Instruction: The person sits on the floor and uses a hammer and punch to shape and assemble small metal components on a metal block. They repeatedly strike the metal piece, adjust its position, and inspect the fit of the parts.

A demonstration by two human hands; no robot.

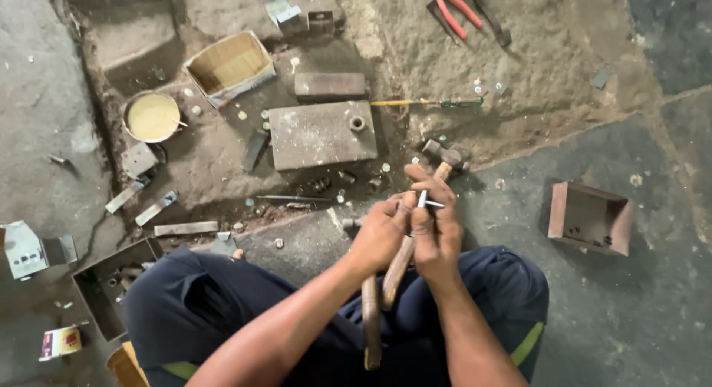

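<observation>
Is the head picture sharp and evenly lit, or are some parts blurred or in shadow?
Head view: soft, even daylight with weak shadows; the left hand and right hand look slightly blurred, the small metal piece between them unclear; the grey metal block is sharper.

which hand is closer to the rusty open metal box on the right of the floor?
Right. The right hand is on the same side as the rusty open metal box, with bare floor between them. The left hand sits beyond the right one, farther from the box.

Worn grey stone floor (653, 313), perhaps concrete, with a grimy sunken patch (222, 150).
</observation>
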